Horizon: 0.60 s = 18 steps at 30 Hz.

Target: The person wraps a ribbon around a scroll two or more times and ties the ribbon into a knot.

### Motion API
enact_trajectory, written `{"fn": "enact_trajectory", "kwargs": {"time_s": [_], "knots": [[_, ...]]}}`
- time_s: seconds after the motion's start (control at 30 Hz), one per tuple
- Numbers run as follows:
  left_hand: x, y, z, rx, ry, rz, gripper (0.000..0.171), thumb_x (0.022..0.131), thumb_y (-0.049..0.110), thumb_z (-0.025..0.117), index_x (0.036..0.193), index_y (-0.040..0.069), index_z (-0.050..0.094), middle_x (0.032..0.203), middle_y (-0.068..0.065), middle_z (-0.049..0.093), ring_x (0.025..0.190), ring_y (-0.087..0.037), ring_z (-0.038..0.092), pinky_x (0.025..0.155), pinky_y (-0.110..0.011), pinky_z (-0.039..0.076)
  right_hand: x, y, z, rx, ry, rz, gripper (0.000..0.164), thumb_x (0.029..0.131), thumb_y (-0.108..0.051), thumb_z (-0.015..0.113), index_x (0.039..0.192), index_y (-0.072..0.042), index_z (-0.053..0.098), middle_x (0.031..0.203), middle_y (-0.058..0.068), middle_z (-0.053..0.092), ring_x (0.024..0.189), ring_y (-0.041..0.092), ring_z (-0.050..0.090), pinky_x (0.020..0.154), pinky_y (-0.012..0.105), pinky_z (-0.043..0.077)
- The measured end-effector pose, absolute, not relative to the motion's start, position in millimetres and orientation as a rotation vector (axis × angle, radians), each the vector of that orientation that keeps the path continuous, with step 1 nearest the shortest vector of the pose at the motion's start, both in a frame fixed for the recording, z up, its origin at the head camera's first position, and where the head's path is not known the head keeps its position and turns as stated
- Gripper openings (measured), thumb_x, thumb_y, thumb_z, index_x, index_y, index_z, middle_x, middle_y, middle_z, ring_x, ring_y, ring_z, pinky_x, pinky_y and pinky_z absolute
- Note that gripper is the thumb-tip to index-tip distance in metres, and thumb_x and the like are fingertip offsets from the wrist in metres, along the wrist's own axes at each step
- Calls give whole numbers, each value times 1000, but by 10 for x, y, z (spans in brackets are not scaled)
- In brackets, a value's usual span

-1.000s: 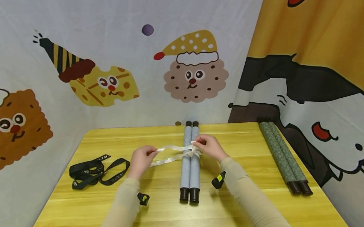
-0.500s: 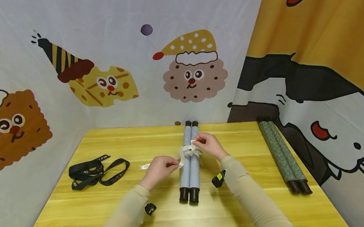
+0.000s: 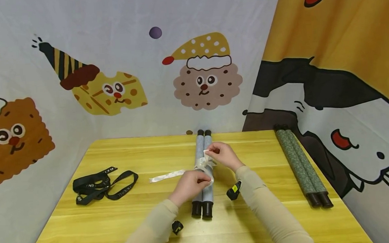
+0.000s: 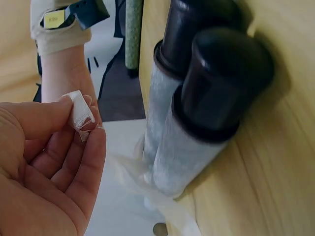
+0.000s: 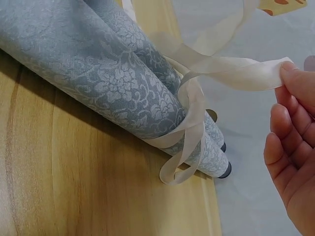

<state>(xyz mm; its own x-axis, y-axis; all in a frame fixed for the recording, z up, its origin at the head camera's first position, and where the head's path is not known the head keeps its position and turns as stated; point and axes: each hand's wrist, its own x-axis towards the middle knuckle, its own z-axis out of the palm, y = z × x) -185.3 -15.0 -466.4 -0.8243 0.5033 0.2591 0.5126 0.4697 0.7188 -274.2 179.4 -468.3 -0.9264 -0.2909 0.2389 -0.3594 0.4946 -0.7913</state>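
A pale blue, flower-patterned scroll (image 3: 207,193), rolled up from both ends with dark knobs (image 4: 224,83), lies lengthwise on the table. Around its middle passes a cream ribbon (image 5: 192,123), with a loop and crossing strands visible in the right wrist view. My left hand (image 3: 189,185) pinches one frayed ribbon end (image 4: 81,115) between thumb and fingers, above the near half of the scroll. On the far side, my right hand (image 3: 224,156) pinches another part of the ribbon, drawn out taut from the crossing. A loose ribbon tail (image 3: 166,176) stretches left across the table.
To the left, a heap of black printed ribbon (image 3: 99,185) lies on the wooden table (image 3: 71,233). A second scroll, green (image 3: 300,163), lies along the right edge. A printed curtain (image 3: 121,14) hangs right behind the table.
My left hand has come from the left, toward me and rightward over the scroll, bringing its ribbon end across. My right hand has stayed nearly still, pinching the ribbon.
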Motion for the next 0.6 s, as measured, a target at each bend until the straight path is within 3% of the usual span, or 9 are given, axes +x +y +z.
{"fn": "enact_trajectory", "kwargs": {"time_s": [0.27,0.47,0.6], "knots": [[-1898,-61,-4743,-977,-2692,-1322,17,88,5,75,104,7,78,98,-2,75,91,-16,68,78,-26,53,-2745,1801,-4675,600,-2653,1395,8,93,-14,72,88,-9,68,79,-1,62,69,15,52,63,27,45],[-1916,-94,-4764,-964,-2713,-1347,17,90,6,72,107,6,77,101,-2,75,91,-14,69,77,-23,53,-2732,1804,-4670,598,-2654,1400,8,93,-14,72,88,-9,68,79,-1,62,69,15,52,63,28,45],[-1944,-126,-4760,-940,-2701,-1369,16,91,5,70,106,2,76,101,-5,74,92,-19,69,78,-27,55,-2737,1804,-4678,597,-2656,1399,8,93,-15,71,89,-10,69,80,-1,63,69,16,52,63,28,46]]}}
